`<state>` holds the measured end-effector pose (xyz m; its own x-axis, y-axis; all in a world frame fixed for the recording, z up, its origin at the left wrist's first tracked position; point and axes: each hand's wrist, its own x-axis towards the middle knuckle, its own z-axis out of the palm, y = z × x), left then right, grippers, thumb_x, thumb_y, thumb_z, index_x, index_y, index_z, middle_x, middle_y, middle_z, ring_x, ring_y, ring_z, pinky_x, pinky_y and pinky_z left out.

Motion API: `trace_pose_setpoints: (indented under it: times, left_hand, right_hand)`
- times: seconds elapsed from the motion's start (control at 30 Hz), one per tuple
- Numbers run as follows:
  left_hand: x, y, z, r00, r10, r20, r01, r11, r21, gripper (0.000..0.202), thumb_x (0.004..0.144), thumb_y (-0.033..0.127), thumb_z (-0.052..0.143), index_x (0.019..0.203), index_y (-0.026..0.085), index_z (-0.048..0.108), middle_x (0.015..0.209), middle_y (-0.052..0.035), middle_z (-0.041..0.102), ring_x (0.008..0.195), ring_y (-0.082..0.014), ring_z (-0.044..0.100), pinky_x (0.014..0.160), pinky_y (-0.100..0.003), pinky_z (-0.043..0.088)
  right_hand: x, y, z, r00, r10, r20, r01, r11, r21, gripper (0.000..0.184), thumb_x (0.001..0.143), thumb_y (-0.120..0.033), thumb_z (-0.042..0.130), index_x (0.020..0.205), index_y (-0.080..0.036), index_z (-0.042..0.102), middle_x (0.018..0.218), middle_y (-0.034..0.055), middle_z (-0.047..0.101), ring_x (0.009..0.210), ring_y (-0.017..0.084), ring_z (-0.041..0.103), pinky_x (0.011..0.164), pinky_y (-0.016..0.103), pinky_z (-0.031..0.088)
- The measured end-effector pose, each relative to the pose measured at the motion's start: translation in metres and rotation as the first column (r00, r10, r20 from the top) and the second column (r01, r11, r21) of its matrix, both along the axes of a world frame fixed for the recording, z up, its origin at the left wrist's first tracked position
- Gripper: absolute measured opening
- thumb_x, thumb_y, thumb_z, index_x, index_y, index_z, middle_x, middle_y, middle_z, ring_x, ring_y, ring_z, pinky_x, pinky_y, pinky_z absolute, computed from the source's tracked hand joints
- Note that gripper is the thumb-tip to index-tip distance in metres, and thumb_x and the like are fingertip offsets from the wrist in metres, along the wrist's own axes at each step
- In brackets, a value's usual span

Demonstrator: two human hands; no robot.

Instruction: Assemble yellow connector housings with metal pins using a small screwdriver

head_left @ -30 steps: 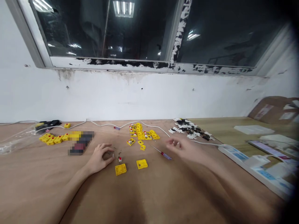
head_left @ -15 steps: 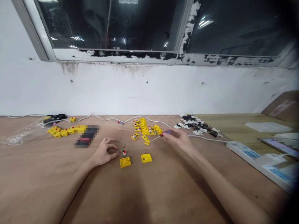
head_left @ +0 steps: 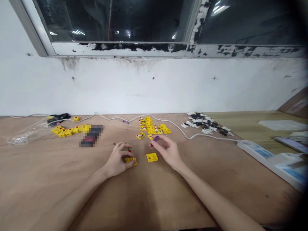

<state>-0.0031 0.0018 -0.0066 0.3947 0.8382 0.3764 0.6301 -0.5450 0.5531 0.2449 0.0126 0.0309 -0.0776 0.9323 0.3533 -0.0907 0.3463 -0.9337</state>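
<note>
My left hand (head_left: 118,160) rests on the wooden table (head_left: 154,192), its fingers pinched round a small yellow plastic square (head_left: 131,160) with a red-topped part beside it. My right hand (head_left: 167,150) grips a thin screwdriver (head_left: 154,141) with a purple handle, the tip angled down towards the left. A second yellow square (head_left: 152,157) lies flat just under my right hand. Both hands are close together in the middle of the table.
A cluster of yellow parts (head_left: 152,127) sits behind the hands. More yellow pieces (head_left: 69,130) and a plastic bag (head_left: 26,136) lie at the left. Black and white parts (head_left: 207,125) are at the right, with a white cable (head_left: 187,136) to a power strip (head_left: 269,157).
My right hand picked up the screwdriver from the table and brought it left towards the yellow squares. My left hand shifted right and took hold of a yellow square.
</note>
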Motion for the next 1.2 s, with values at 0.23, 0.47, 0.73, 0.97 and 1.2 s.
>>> trace_pose_setpoints:
  times: [0.23,0.47,0.73,0.97,1.2]
  left_hand:
    - [0.002,-0.001,0.003,1.000,-0.015,0.003,0.015,0.999,-0.037,0.014,0.078,0.040,0.076,0.086,0.029,0.078,0.119,-0.0061,0.062,0.121,-0.0294,0.050,0.107,-0.049,0.042]
    - [0.003,-0.003,0.006,0.999,-0.044,0.026,0.046,0.997,-0.067,0.022,0.077,0.043,0.078,0.093,0.028,0.077,0.120,-0.0072,0.061,0.120,-0.0287,0.051,0.106,-0.047,0.044]
    - [-0.041,0.027,0.015,0.984,0.172,0.048,-0.174,0.985,0.022,0.019,0.089,0.030,0.058,0.096,0.024,0.075,0.113,-0.0067,0.065,0.112,-0.0254,0.057,0.104,-0.047,0.043]
    - [-0.082,0.049,0.004,0.946,0.249,-0.210,-0.228,0.966,0.118,0.032,0.073,0.015,0.056,0.097,0.024,0.075,0.109,-0.0051,0.068,0.105,-0.0280,0.059,0.097,-0.047,0.045]
    - [-0.079,0.047,0.004,0.903,0.303,-0.305,-0.260,0.950,0.173,0.021,0.082,0.024,0.055,0.091,0.025,0.074,0.103,-0.0052,0.070,0.099,-0.0276,0.060,0.092,-0.044,0.045]
  right_hand:
    - [0.001,-0.001,0.004,0.999,-0.005,0.042,0.006,1.000,-0.012,0.040,0.075,-0.052,0.079,0.099,-0.021,0.069,0.082,0.0043,0.071,0.073,0.022,0.070,0.077,0.039,0.063]
    - [0.004,0.000,0.003,0.998,-0.011,0.063,0.011,1.000,0.007,0.039,0.076,-0.050,0.078,0.099,-0.021,0.068,0.082,0.0041,0.071,0.074,0.022,0.071,0.076,0.039,0.063]
    - [0.007,-0.001,0.002,0.998,-0.047,0.040,0.045,0.998,0.048,0.037,0.081,-0.043,0.076,0.111,-0.023,0.065,0.086,0.0037,0.071,0.072,0.019,0.070,0.077,0.037,0.062]
    - [0.014,0.006,-0.012,0.964,-0.187,0.186,0.149,0.968,0.202,0.032,0.088,-0.039,0.069,0.117,-0.024,0.067,0.105,0.0072,0.072,0.089,0.022,0.071,0.085,0.038,0.060]
    - [0.015,0.006,-0.014,0.907,-0.204,0.368,0.083,0.945,0.318,0.028,0.092,-0.033,0.063,0.119,-0.026,0.068,0.113,0.0061,0.072,0.094,0.022,0.070,0.081,0.035,0.060]
